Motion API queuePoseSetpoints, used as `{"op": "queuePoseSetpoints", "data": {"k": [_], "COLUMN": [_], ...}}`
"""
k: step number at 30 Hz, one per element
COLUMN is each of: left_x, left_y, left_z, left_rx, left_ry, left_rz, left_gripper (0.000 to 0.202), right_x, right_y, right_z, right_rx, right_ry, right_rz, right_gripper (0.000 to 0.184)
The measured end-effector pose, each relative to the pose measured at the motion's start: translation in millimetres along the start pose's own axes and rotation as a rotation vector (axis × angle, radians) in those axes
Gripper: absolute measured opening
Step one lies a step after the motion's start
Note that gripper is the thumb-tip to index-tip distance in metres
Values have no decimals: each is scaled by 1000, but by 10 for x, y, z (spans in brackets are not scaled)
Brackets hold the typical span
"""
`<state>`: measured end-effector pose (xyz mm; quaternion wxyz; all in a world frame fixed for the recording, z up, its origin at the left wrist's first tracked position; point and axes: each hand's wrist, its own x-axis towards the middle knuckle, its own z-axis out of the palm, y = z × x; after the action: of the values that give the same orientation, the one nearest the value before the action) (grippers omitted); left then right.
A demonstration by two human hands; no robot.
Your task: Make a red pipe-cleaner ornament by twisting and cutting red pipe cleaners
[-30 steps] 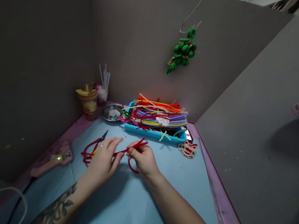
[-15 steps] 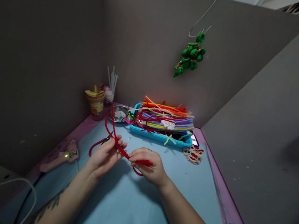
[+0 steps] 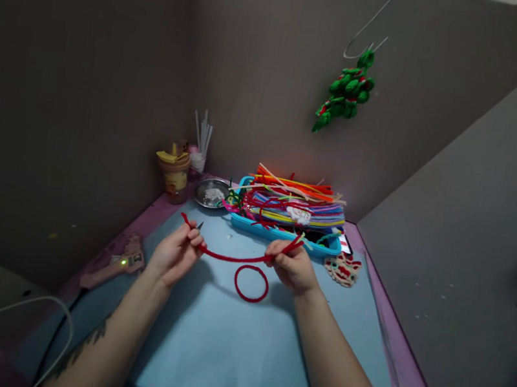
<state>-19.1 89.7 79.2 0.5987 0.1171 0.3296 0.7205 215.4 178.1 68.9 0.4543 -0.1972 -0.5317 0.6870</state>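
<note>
Stretched between my two hands, a red pipe cleaner [image 3: 234, 259] sags slightly above the mat. My left hand [image 3: 176, 251] is closed around one end, and a short red tip sticks out above its fingers. At the other end my right hand [image 3: 293, 267] pinches it, with a few red ends poking up past the fingers. Below the strand a red pipe cleaner ring [image 3: 235, 281] lies on the blue mat. A dark scissors tip [image 3: 199, 226] shows just behind my left hand; the rest of it is hidden.
Behind my hands is a blue tray [image 3: 262, 231] heaped with coloured pipe cleaners. Left of it are a metal dish [image 3: 203, 201], a brown pot [image 3: 174, 181] and white sticks [image 3: 205, 136]. A pink glue gun [image 3: 112, 268] lies at left, a knitted piece [image 3: 342, 270] at right. Green leaves [image 3: 348, 90] hang above.
My hands have moved apart, drawing the red strand out sideways between them. The red ring now lies in plain sight on the mat. The view has shifted slightly.
</note>
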Motion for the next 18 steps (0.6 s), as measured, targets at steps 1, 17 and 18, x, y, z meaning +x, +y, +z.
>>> {"op": "queuePoseSetpoints", "data": {"k": [1, 17, 18], "left_x": [-29, -138, -148], "left_y": [-45, -551, -564], "left_z": [15, 24, 34], "left_rx": [86, 656, 640], "left_ry": [-28, -116, -118], "left_rz": [-10, 135, 137], "left_gripper": [10, 44, 44], "right_x": [-6, -162, -165], "right_y": [-10, 279, 300], "right_z": [13, 562, 569], "right_rx": [-25, -436, -459], "right_ry": [-25, -82, -72], "right_rz": [47, 203, 185], "right_gripper": [32, 8, 7]}}
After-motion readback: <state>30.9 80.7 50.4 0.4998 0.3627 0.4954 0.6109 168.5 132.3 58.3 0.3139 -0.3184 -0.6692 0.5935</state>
